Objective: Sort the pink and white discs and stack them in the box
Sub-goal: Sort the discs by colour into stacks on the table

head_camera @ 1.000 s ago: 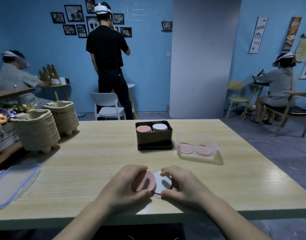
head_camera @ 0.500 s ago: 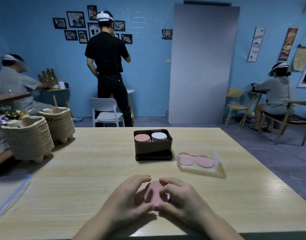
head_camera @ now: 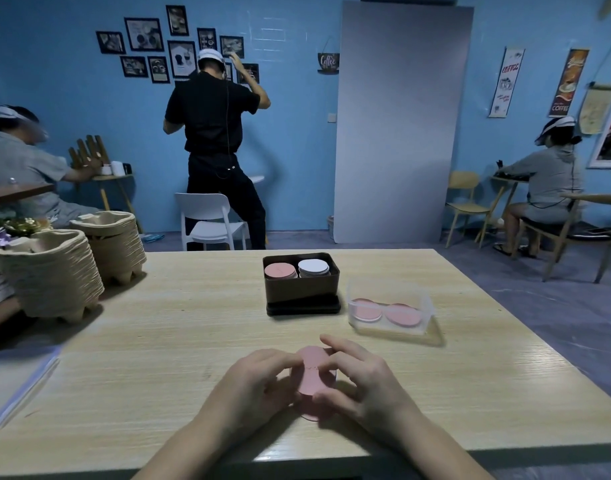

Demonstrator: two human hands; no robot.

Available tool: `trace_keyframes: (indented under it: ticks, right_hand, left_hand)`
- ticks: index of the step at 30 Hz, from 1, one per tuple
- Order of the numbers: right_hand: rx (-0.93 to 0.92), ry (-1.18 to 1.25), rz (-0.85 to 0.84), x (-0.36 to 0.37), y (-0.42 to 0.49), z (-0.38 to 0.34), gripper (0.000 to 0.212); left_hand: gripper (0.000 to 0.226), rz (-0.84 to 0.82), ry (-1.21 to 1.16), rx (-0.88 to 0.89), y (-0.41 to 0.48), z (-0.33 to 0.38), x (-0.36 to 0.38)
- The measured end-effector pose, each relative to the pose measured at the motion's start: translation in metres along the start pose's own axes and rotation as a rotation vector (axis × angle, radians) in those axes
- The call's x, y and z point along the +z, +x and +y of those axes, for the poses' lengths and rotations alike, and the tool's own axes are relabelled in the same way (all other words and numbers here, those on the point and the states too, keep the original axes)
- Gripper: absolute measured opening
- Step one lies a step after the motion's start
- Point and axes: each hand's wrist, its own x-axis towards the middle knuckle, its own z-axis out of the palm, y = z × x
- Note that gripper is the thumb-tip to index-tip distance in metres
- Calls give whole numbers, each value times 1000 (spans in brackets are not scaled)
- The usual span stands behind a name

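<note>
Head view. Both hands meet at the near edge of the desk. Left hand and right hand pinch one small bunch of discs between them, fingers curled in from either side, thumbs on top. Top disc is pink and tilted up toward the camera; a second pink edge shows below it, near the desk surface.

The relation that matters: the box lies straight ahead of the hands, across bare desk, well apart from them. It holds a pink stack on the left and a white stack on the right, side by side. Its long axis runs left to right. For a pink disc the left hand looks the nearer, though only slightly, since the box sits almost on the midline.

A clear tub stands just right of the box, with two more pink discs lying flat inside.

Hard to make out: how many discs are in the bunch, and whether a white one sits under the pink; fingers cover its sides. Depth of the stacks inside the box is hidden by its wall.
</note>
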Motion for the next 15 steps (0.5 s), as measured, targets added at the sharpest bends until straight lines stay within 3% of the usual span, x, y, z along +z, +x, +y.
trace_keyframes:
  ticks: [5,10,15]
  right_hand:
    - [20,-67,-116,2,2,0,35]
    - [6,-126,-178,-4,7,-2,32]
    - [6,-183,-119,-21,9,-2,31]
  left_hand:
    - [24,-16,47,8,0,0,0]
    - [29,-34,73,-3,-1,-1,-1]
    - [55,-103,127,-37,-1,8,-5]
